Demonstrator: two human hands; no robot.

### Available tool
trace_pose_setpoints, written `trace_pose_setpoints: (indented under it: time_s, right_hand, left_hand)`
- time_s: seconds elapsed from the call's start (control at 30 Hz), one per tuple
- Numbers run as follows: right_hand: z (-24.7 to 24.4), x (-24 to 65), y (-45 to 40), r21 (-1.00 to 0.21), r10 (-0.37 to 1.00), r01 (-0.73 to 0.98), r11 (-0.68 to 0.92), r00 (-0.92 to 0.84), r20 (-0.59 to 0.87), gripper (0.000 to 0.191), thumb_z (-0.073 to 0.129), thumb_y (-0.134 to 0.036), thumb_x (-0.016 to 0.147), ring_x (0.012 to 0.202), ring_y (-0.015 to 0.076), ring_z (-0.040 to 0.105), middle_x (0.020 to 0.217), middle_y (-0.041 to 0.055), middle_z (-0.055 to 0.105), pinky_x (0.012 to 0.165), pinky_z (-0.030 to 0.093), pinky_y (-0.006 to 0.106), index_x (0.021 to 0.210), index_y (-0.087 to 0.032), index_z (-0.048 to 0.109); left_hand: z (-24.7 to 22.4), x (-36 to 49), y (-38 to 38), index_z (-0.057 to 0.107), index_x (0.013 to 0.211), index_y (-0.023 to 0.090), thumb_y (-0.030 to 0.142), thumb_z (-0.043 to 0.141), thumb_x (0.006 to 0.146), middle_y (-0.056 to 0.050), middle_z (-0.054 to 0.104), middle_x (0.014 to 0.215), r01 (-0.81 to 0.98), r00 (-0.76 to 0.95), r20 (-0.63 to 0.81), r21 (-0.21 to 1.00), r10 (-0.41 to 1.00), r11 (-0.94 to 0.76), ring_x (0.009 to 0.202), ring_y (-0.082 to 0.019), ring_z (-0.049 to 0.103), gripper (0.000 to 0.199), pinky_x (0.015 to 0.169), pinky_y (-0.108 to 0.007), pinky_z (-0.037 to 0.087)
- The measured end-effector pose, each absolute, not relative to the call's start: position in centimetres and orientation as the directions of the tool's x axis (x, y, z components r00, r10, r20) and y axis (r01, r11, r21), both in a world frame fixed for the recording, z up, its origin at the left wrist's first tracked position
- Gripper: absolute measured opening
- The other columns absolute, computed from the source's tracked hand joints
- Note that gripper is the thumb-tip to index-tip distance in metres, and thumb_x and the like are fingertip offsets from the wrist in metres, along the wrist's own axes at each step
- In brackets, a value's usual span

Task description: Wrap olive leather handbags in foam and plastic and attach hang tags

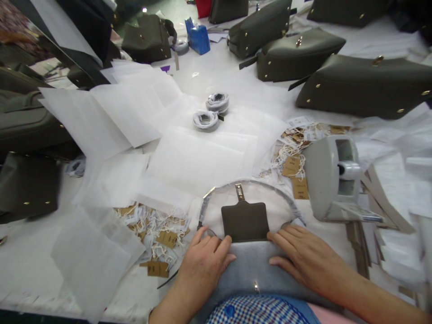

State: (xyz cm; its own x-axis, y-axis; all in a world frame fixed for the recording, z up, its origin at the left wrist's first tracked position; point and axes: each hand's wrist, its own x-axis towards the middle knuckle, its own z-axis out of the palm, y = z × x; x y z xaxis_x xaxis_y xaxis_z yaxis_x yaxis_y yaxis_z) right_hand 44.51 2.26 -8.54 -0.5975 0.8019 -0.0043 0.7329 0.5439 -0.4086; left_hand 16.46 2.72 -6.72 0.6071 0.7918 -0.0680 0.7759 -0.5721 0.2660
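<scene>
A handbag (pixel 246 258) lies at the table's front edge against my body, its near side looking grey-blue under what seems a thin pale covering. Its dark olive flap (pixel 245 221) with a gold clasp points away from me. Beyond the flap arches the handle (pixel 251 182), wrapped in clear film. My left hand (pixel 207 256) grips the bag's top edge left of the flap, fingertips curled over it. On the right side my right hand (pixel 299 249) holds the same edge, thumb on the near face and fingers over the top.
White paper sheets (pixel 199 155) cover the table's middle. Two wrapped strap coils (pixel 205 119) rest on them. Tangled hang tags (pixel 167 238) lie at left, more tags (pixel 292 166) at right beside a grey tape dispenser (pixel 326 175). Dark olive handbags (pixel 364 85) stand at the back.
</scene>
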Motion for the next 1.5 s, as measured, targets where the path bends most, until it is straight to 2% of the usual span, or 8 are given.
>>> trace_pose_setpoints:
  time_s: [0.1, 0.23, 0.37, 0.83, 1.13, 1.27, 1.37, 1.5]
  right_hand:
    - [-9.2, 44.0, 2.2, -0.388, 0.783, 0.729, 0.564, -0.622, -0.030, 0.039, 0.036, -0.048, 0.102, 0.074, 0.0228, 0.059, 0.081, 0.0054, 0.065, 0.071, 0.043, 0.037, 0.099, -0.019, 0.062]
    - [-9.6, 43.3, 1.9, -0.363, 0.789, 0.742, 0.564, -0.613, -0.027, 0.037, 0.031, -0.038, 0.105, 0.083, 0.0243, 0.060, 0.092, 0.0080, 0.066, 0.075, 0.042, 0.038, 0.101, -0.020, 0.062]
    - [-9.2, 43.6, 1.1, -0.328, 0.822, 0.771, 0.546, -0.569, 0.032, 0.038, 0.033, -0.042, 0.104, 0.089, 0.0256, 0.060, 0.098, 0.0099, 0.066, 0.083, 0.042, 0.040, 0.114, -0.018, 0.060]
    - [-10.7, 42.6, 2.3, -0.255, 0.819, 0.811, 0.527, -0.565, -0.102, 0.027, 0.056, -0.046, 0.095, 0.060, 0.0233, 0.063, 0.064, 0.0005, 0.064, 0.059, 0.034, 0.034, 0.079, -0.024, 0.055]
    - [-9.8, 42.4, 2.6, -0.179, 0.808, 0.823, 0.540, -0.566, -0.165, 0.031, 0.055, -0.047, 0.096, 0.061, 0.0244, 0.066, 0.064, 0.0034, 0.068, 0.057, 0.033, 0.032, 0.080, -0.022, 0.058]
    - [-9.6, 42.4, 2.8, -0.153, 0.805, 0.823, 0.547, -0.567, -0.176, 0.034, 0.050, -0.049, 0.098, 0.063, 0.0247, 0.068, 0.066, 0.0052, 0.069, 0.056, 0.032, 0.031, 0.082, -0.021, 0.060]
    - [-9.7, 42.4, 2.8, -0.150, 0.805, 0.826, 0.543, -0.563, -0.190, 0.035, 0.048, -0.050, 0.099, 0.065, 0.0246, 0.069, 0.068, 0.0060, 0.071, 0.056, 0.032, 0.031, 0.084, -0.021, 0.061]
    - [-9.8, 42.3, 2.6, -0.144, 0.817, 0.836, 0.529, -0.548, -0.180, 0.038, 0.045, -0.052, 0.099, 0.068, 0.0246, 0.069, 0.072, 0.0074, 0.072, 0.057, 0.033, 0.030, 0.087, -0.020, 0.062]
  left_hand:
    - [-7.0, 17.2, 2.6, 0.061, 0.096, 0.019, 0.025, 0.041, 0.101, -0.002, 0.065, 0.085, 0.759, 0.633, -0.079, 0.261, 0.770, -0.597, 0.080, -0.019, 0.063, 0.022, 0.110, -0.053, 0.040]
    - [-7.0, 17.7, 2.1, 0.060, 0.112, 0.017, 0.029, 0.042, 0.100, -0.009, 0.066, 0.109, 0.773, 0.605, -0.097, 0.311, 0.791, -0.553, 0.095, -0.024, 0.062, 0.024, 0.087, -0.042, 0.053]
    - [-7.0, 17.7, 1.6, 0.056, 0.124, 0.015, 0.061, 0.041, 0.095, -0.008, 0.067, 0.093, 0.781, 0.570, -0.019, 0.323, 0.821, -0.535, 0.080, -0.025, 0.061, 0.056, 0.071, -0.040, 0.049]
    - [-9.1, 18.7, 1.7, 0.054, 0.081, 0.021, 0.052, 0.045, 0.097, -0.001, 0.058, 0.068, 0.857, 0.506, -0.082, 0.162, 0.859, -0.489, 0.064, -0.022, 0.056, 0.036, 0.061, -0.036, 0.042]
    - [-9.3, 19.0, -0.2, 0.064, 0.117, 0.019, 0.017, 0.043, 0.101, -0.004, 0.070, 0.119, 0.682, 0.612, 0.301, 0.269, 0.731, -0.681, 0.116, -0.018, 0.061, 0.026, 0.108, -0.038, 0.042]
    - [-8.6, 18.0, -1.5, 0.060, 0.125, 0.018, 0.043, 0.048, 0.100, -0.004, 0.069, 0.127, 0.631, 0.655, 0.147, 0.434, 0.741, -0.643, 0.125, -0.021, 0.058, 0.038, 0.116, -0.043, 0.036]
    - [-8.0, 17.3, -2.4, 0.044, 0.145, 0.021, 0.067, 0.047, 0.091, -0.006, 0.050, 0.149, 0.634, 0.724, -0.023, 0.419, 0.690, -0.650, 0.141, -0.027, 0.041, 0.071, 0.121, -0.054, 0.024]
    - [-8.4, 16.8, -3.2, 0.033, 0.151, 0.030, 0.067, 0.041, 0.093, -0.002, 0.028, 0.162, 0.643, 0.747, -0.100, 0.360, 0.657, -0.676, 0.150, -0.028, 0.023, 0.070, 0.123, -0.056, 0.011]
